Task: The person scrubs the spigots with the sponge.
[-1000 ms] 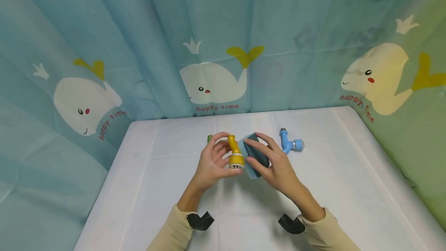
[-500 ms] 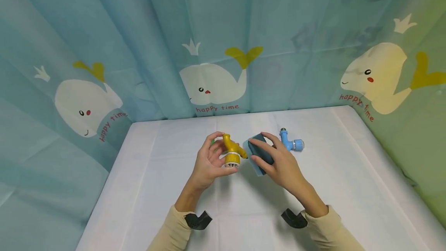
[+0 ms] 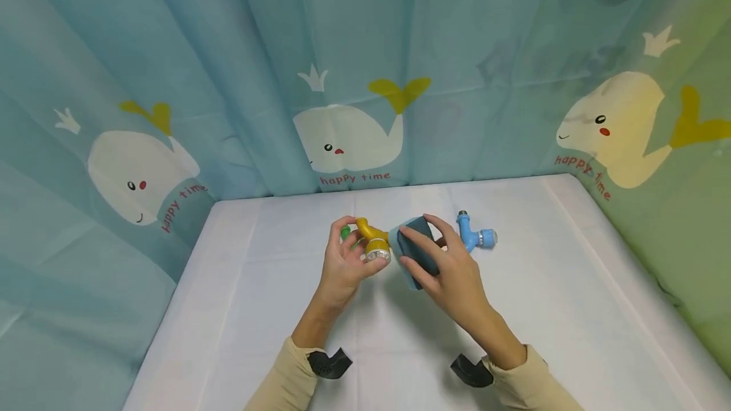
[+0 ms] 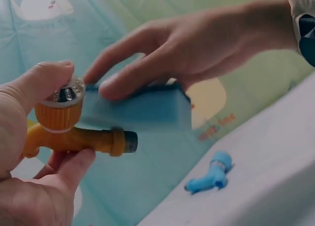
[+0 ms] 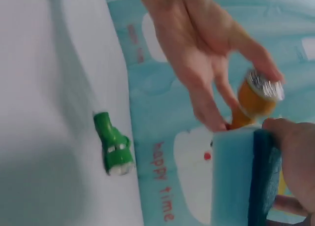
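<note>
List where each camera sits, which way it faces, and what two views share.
Head: above, looking forward and down at the table; both hands and sleeves show.
Left wrist: beside the left hand, facing the yellow tap it holds.
Right wrist: by the right hand, facing the sponge and a green tap.
All three share the yellow tap and sponge.

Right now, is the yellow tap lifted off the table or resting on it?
Lifted. The left hand pinches the yellow tap in the air, clear of the table, beside the sponge held by the right hand.
</note>
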`<state>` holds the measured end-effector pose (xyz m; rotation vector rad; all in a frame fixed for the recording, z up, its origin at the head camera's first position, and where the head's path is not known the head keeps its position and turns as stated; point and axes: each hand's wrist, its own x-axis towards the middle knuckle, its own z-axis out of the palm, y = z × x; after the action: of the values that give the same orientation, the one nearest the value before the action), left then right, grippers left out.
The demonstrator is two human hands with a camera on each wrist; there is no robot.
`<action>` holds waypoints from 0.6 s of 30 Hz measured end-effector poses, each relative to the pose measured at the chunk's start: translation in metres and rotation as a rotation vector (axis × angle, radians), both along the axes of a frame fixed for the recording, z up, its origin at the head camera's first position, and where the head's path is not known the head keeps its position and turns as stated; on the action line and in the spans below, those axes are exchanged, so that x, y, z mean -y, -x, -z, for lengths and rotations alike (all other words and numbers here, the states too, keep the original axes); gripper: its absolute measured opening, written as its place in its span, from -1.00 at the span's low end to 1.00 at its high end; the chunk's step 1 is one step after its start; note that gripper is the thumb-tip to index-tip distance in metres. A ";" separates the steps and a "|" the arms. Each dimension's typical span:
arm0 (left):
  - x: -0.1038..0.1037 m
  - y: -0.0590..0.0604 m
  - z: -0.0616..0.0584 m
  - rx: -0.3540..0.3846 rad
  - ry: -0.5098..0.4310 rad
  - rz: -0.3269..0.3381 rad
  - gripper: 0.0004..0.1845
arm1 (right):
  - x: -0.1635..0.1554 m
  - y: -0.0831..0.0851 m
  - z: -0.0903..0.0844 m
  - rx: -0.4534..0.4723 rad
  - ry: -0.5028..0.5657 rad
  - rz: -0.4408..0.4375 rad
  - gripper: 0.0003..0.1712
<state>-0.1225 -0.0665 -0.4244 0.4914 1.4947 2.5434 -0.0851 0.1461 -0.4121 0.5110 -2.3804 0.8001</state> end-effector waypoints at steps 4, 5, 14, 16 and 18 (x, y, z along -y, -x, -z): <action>-0.003 0.000 -0.001 0.041 0.002 -0.038 -0.09 | -0.001 0.003 0.001 -0.007 -0.068 0.029 -0.43; -0.003 0.000 -0.001 0.066 -0.001 -0.051 -0.11 | -0.003 0.004 0.002 -0.002 -0.074 0.053 -0.44; 0.000 0.001 -0.002 0.147 -0.070 -0.095 -0.20 | -0.008 0.006 0.004 -0.005 0.031 -0.018 -0.38; 0.001 0.001 -0.002 0.149 -0.082 -0.084 -0.21 | -0.009 0.007 0.007 0.004 0.034 -0.002 -0.39; 0.001 0.000 -0.001 0.161 -0.097 -0.084 -0.22 | -0.012 0.007 0.010 0.010 0.071 0.014 -0.38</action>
<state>-0.1224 -0.0678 -0.4231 0.2328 1.3687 2.6578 -0.0924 0.1579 -0.4221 0.4619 -2.3532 0.8795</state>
